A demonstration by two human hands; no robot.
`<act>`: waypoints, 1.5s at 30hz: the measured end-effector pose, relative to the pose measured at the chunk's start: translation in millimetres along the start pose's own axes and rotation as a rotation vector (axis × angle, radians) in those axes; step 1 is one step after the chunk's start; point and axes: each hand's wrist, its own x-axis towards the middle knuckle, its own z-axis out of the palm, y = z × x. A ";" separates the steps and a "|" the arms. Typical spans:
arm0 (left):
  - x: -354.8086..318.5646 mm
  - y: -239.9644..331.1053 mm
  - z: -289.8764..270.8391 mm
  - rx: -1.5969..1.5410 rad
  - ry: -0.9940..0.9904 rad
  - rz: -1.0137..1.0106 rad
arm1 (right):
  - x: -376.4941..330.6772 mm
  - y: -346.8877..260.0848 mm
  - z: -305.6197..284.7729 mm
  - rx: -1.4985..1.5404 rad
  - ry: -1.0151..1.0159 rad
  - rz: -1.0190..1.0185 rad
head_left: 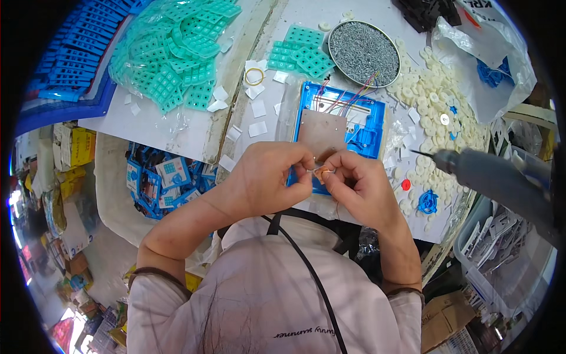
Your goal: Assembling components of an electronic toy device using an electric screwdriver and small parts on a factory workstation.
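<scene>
The small orange piece (pixel 321 171) sits in the right hand (pixel 361 180), pinched between thumb and forefinger; the left hand (pixel 272 177) curls just to its left, fingertips nearly closed, hold unclear; below both lies the blue housing (pixel 375 121), its long axis running front to back.

Nearer my body than my left hand (pixel 268 177) and right hand (pixel 359 183), my pale shirt (pixel 259 289) bears one line of dark lettering (pixel 303 334). Bold dark characters (pixel 486 5) mark the white plastic (pixel 471 44) beyond my right hand.
</scene>
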 end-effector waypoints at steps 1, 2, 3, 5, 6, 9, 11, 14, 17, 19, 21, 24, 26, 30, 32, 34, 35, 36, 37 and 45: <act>-0.5 -0.5 1.4 -0.006 0.013 0.015 | 0.2 0.3 -0.3 0.008 -0.009 -0.014; -1.1 -0.8 2.5 -0.011 0.025 0.030 | 0.1 -1.4 0.6 -0.016 -0.004 0.003; -1.7 -0.9 2.9 -0.004 0.025 0.036 | -0.3 -4.3 1.8 -0.040 0.000 0.020; -0.9 -1.8 3.2 0.003 0.020 0.047 | 0.1 -8.7 2.0 -0.088 0.004 0.048; -0.8 -1.8 2.9 -0.004 0.014 0.038 | 0.5 -10.4 1.9 -0.112 0.001 0.054; 0.9 -2.7 3.0 -0.041 -0.016 0.017 | -1.0 -13.8 0.6 -0.133 0.008 0.072; 0.4 -3.4 2.8 -0.072 -0.035 -0.008 | -1.2 -12.4 1.5 -0.115 0.015 0.065; -1.1 -4.5 5.2 -0.186 -0.053 -0.086 | -3.1 -9.5 6.2 -0.085 0.110 0.030; -0.1 2.5 3.6 -0.265 -0.061 -0.162 | -7.5 -14.5 13.8 -0.066 0.222 -0.036; -0.2 4.1 8.7 -0.190 -0.013 -0.069 | -11.6 -9.2 12.5 -0.029 0.157 -0.085; 0.5 4.9 13.3 -0.091 0.033 0.036 | -15.2 -5.3 13.2 0.166 0.171 0.027; 1.9 3.9 21.2 0.074 0.090 0.191 | -19.5 -4.3 12.2 0.245 0.204 0.082; 0.3 1.5 28.1 0.170 0.128 0.267 | -21.3 -3.9 12.3 0.250 0.225 0.089; -2.3 8.1 29.1 0.203 0.083 0.230 | -22.9 1.5 13.0 0.259 0.246 0.087; -3.4 8.6 30.7 0.202 0.083 0.225 | -22.5 4.2 13.6 0.233 0.249 0.062; -2.9 7.2 32.0 0.175 0.097 0.255 | -21.8 5.0 14.8 0.201 0.257 0.032; -2.4 6.6 32.1 0.162 0.104 0.270 | -21.7 6.6 15.8 0.218 0.262 0.023; -1.8 8.2 30.1 0.106 0.075 0.215 | -21.6 9.1 17.0 0.236 0.267 0.015; -0.7 11.5 26.5 0.049 0.045 0.162 | -21.6 10.6 17.6 0.253 0.273 0.007; 9.8 8.7 9.6 -0.329 -0.222 -0.212 | -22.1 11.8 12.6 0.349 0.231 -0.020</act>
